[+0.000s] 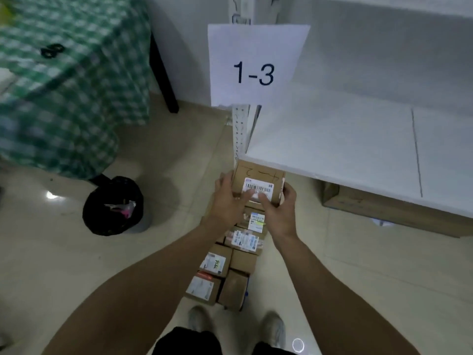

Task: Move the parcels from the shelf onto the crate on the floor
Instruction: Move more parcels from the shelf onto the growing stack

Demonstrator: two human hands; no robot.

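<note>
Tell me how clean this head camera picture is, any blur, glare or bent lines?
In the head view, the green checked cloth at the left is smeared by blur; the 1-3 sign and the parcel gripped by the left hand and right hand read fairly sharp; the glossy floor shows a bright glare spot and a ring reflection near the feet.

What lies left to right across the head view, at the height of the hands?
Black bin → left hand → held parcel → right hand → brown carton under the white shelf.
</note>
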